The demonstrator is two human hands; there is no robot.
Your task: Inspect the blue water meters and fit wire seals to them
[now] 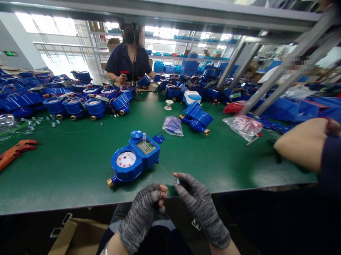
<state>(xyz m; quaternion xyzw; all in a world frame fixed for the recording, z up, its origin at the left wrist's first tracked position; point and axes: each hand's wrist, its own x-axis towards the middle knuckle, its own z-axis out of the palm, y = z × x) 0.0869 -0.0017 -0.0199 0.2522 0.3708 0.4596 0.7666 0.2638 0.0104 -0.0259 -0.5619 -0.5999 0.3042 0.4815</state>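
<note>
My right hand (200, 206), in a grey fingerless glove, pinches a small pale-blue plastic seal (177, 180) between thumb and fingertips at the table's front edge. Close beside it, my left hand (145, 211), gloved alike, has its fingers curled together; whatever lies in them is too small to make out. Just beyond both hands, a blue water meter (126, 161) lies on the green table (83, 175), its round dial and display facing up and its blue lid raised. Small blue pieces (159, 138) are heaped behind the meter. A thin wire shows faintly near my right fingertips.
Orange pliers (13, 155) lie at the left, near scattered clear seals (31, 124). Farther back are a bag of blue parts (172, 126), another meter (197, 119) and a white spool (168, 104). A co-worker (128, 60) sits opposite; another person's arm (304, 144) reaches in from the right.
</note>
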